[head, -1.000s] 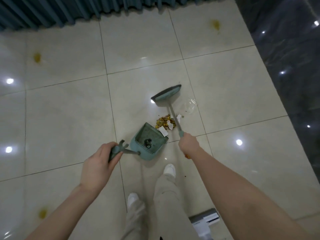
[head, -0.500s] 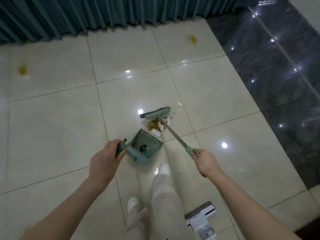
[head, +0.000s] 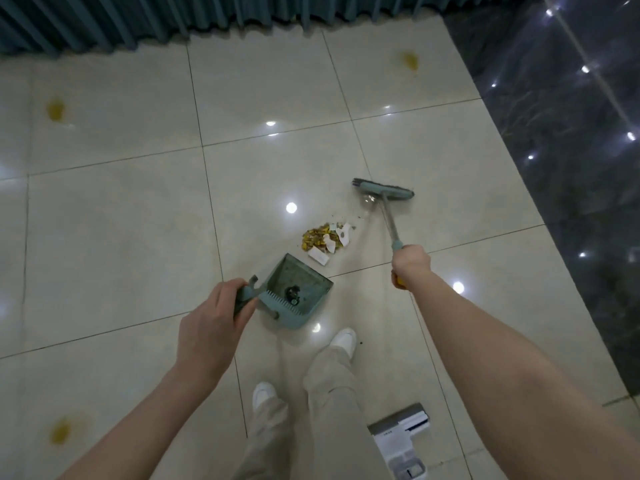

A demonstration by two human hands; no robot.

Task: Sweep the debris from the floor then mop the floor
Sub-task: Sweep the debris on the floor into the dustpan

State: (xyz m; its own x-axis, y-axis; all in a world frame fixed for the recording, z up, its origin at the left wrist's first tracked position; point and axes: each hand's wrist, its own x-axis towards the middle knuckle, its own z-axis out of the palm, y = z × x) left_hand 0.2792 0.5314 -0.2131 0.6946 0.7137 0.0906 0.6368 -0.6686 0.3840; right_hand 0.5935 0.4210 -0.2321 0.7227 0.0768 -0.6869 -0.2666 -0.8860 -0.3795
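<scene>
Your right hand (head: 410,263) grips the broom (head: 383,192), your left hand (head: 214,327) the dustpan (head: 301,289); pull the pile (head: 323,240) in slowly

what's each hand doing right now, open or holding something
left hand: closed, holding the dustpan by its handle.
right hand: closed, holding the broom by its handle.
</scene>
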